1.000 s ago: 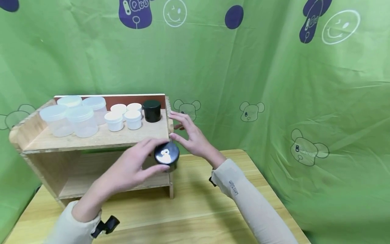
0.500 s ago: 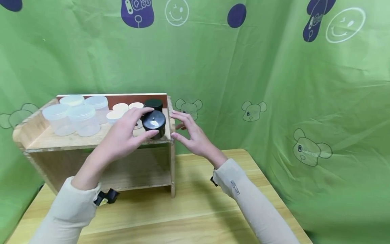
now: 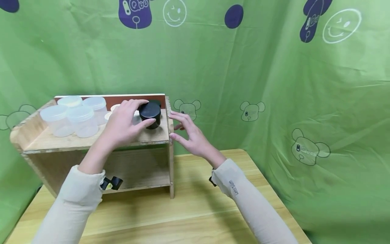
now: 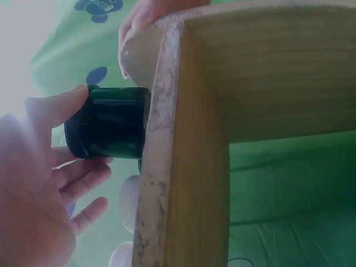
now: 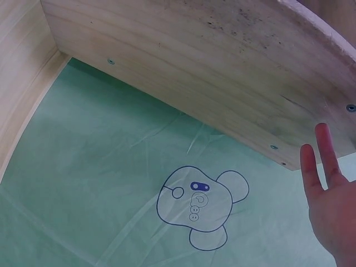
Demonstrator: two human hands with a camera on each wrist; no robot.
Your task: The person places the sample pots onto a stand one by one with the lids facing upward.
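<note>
My left hand [image 3: 125, 122] holds a black lidded jar [image 3: 150, 117] by its lid, thumb in front and fingers behind, at the right end of the wooden rack's top shelf [image 3: 128, 139]. In the left wrist view the jar [image 4: 114, 122] has its base at the shelf board's edge; I cannot tell if it bears on the board. A second black jar [image 3: 157, 101] behind it is mostly hidden. My right hand [image 3: 192, 137] lies at the rack's right side panel, its fingertips near or on the wood. The right wrist view shows two straight fingers [image 5: 326, 156] beside the panel.
Several clear tubs [image 3: 80, 122] with lids stand at the top shelf's left. Small white jars [image 3: 108, 116] sit mid-shelf, largely behind my left hand. Below is a lower shelf [image 3: 137, 166]. The rack stands on a wooden table [image 3: 170, 220] before a green curtain [image 3: 213, 67].
My left hand has lifted the black jar from in front of the rack up over the top shelf, then back towards the other black jar. My right hand has stayed at the side panel.
</note>
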